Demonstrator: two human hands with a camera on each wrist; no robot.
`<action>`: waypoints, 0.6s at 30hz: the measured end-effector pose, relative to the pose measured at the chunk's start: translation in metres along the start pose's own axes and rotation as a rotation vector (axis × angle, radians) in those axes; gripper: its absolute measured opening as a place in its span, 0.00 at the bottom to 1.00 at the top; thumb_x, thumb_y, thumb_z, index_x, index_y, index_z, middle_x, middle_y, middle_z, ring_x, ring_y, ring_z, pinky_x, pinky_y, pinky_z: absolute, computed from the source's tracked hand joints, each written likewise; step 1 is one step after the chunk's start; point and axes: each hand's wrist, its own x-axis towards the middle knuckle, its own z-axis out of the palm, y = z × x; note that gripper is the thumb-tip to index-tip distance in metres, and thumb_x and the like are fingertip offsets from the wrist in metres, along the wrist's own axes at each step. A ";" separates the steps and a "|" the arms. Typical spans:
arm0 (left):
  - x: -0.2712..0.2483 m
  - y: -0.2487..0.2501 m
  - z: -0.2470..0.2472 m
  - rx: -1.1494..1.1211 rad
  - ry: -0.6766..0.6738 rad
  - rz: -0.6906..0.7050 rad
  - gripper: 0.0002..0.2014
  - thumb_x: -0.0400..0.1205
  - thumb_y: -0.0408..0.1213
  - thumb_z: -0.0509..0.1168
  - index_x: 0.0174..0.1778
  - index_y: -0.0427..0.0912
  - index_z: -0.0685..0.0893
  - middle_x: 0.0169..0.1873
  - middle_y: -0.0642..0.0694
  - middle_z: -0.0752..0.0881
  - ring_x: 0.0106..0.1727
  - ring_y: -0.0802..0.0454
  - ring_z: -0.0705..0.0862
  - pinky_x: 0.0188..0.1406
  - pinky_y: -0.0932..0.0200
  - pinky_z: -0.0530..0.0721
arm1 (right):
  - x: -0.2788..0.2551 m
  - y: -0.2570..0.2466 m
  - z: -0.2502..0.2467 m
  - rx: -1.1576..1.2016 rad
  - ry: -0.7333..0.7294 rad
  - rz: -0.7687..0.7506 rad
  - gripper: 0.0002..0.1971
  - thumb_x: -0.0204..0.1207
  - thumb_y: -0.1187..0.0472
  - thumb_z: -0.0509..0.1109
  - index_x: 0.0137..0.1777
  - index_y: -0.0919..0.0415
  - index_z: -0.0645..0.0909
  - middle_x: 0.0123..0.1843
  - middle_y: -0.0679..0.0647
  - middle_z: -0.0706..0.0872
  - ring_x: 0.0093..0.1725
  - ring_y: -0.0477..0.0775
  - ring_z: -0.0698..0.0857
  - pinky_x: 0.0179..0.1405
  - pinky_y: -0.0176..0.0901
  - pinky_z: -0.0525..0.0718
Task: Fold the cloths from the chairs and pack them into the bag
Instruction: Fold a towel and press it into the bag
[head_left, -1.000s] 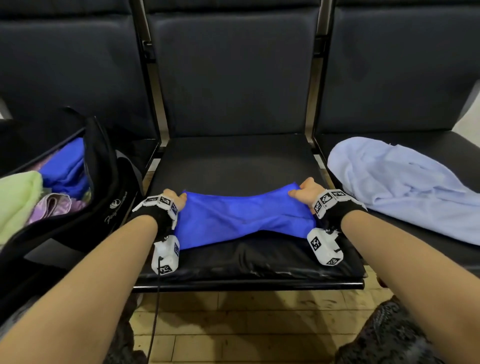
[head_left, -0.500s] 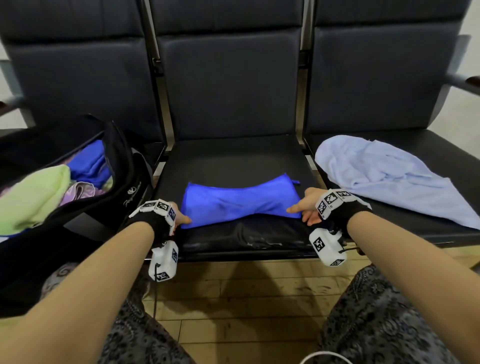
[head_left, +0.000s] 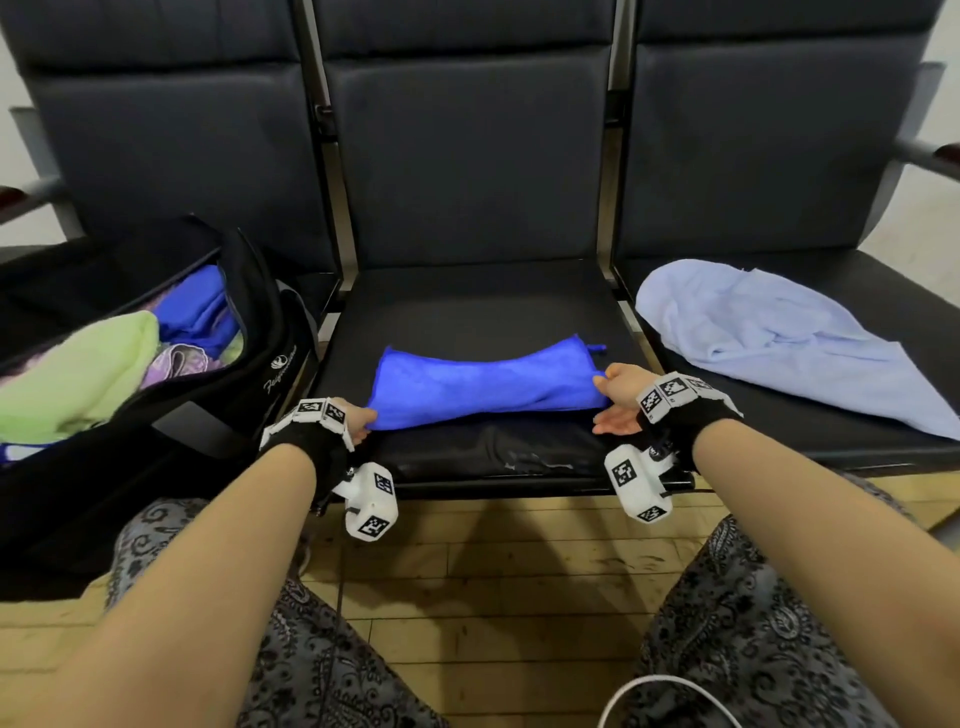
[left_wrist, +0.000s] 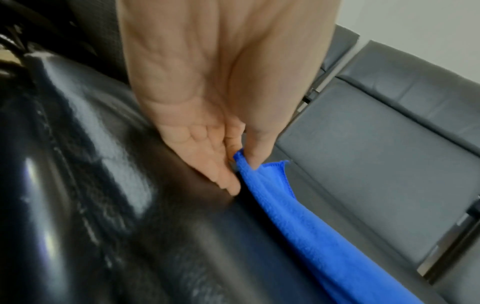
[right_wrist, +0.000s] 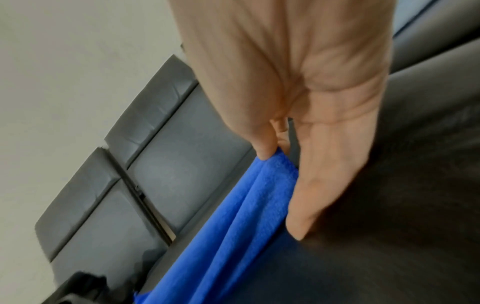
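Observation:
A bright blue cloth (head_left: 483, 384) lies folded in a long band across the front of the middle chair seat (head_left: 478, 301). My left hand (head_left: 358, 418) pinches its near left corner (left_wrist: 242, 162) between thumb and forefinger. My right hand (head_left: 610, 400) pinches the near right corner (right_wrist: 275, 162) the same way, other fingers stretched out. A pale lilac cloth (head_left: 779, 343) lies crumpled on the right chair seat. The open black bag (head_left: 260, 332) sits on the left chair, holding green, blue and purple cloths.
Dark chair backs (head_left: 467, 156) rise behind the three seats. Metal armrests (head_left: 935, 156) stick out at both ends of the row. Wooden floor (head_left: 493, 571) and my patterned trousers (head_left: 753, 623) fill the foreground, with a white cable (head_left: 623, 696) by my right knee.
Both hands slid from the far edge of the blue cloth back to its near corners. The head view drew back and up, showing more floor and my knees.

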 end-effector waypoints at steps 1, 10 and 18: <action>-0.001 -0.001 -0.002 -0.041 -0.008 -0.015 0.14 0.86 0.33 0.59 0.34 0.35 0.72 0.29 0.39 0.81 0.25 0.52 0.82 0.20 0.68 0.81 | -0.002 -0.001 -0.001 0.075 -0.037 0.032 0.04 0.87 0.56 0.56 0.51 0.55 0.67 0.38 0.70 0.83 0.24 0.63 0.86 0.21 0.46 0.84; -0.004 0.001 -0.004 -0.170 -0.016 0.003 0.12 0.82 0.29 0.63 0.32 0.38 0.74 0.38 0.40 0.78 0.31 0.53 0.75 0.35 0.63 0.78 | 0.003 -0.001 -0.022 0.188 0.053 -0.079 0.07 0.73 0.75 0.72 0.38 0.67 0.77 0.34 0.63 0.85 0.24 0.52 0.87 0.24 0.41 0.88; -0.011 0.002 -0.006 -0.225 -0.010 0.013 0.09 0.83 0.31 0.62 0.52 0.29 0.83 0.43 0.39 0.79 0.29 0.53 0.72 0.29 0.64 0.72 | -0.008 -0.002 -0.035 0.389 -0.066 -0.074 0.04 0.79 0.67 0.69 0.44 0.64 0.77 0.45 0.62 0.80 0.47 0.55 0.84 0.28 0.41 0.89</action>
